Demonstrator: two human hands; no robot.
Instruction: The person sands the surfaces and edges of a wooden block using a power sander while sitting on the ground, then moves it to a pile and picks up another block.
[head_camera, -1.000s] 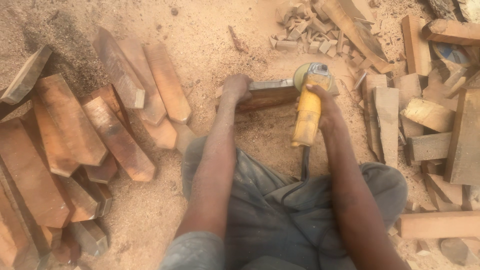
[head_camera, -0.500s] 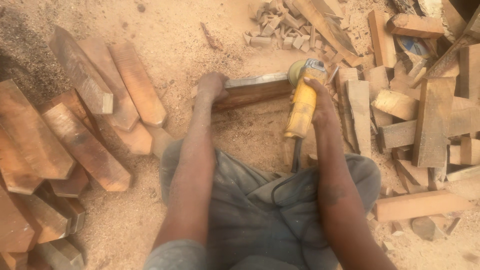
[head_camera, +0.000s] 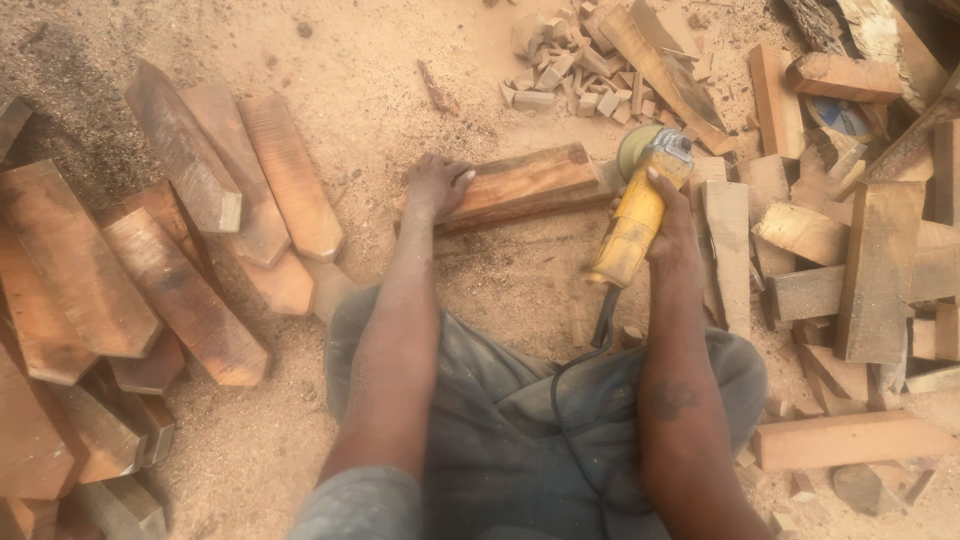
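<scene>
Sawdust-covered sandy ground (head_camera: 420, 60) all around. Stacked reddish-brown tapered wooden slabs (head_camera: 150, 290) at nine o'clock; pale offcut planks (head_camera: 850, 260) at three. Centre: reddish rectangular wooden block (head_camera: 525, 185), pinned flat under left hand (head_camera: 435, 185), arm straight. Right hand (head_camera: 672, 215) wrapped tight around yellow angle grinder (head_camera: 640, 210), disc at block's right end.

Count, head view. One yellow angle grinder (head_camera: 638, 215). One wood block (head_camera: 520, 187) lying at centre on the sawdust floor (head_camera: 380, 90). Two hands: left hand (head_camera: 436, 185), right hand (head_camera: 672, 215). Left stack of long pointed wood pieces (head_camera: 130, 290): roughly a dozen visible, some overlapped. Far pile of small offcut chips (head_camera: 560, 60): too many and too small to count. Right heap of boards (head_camera: 850, 260): at least ten.
</scene>
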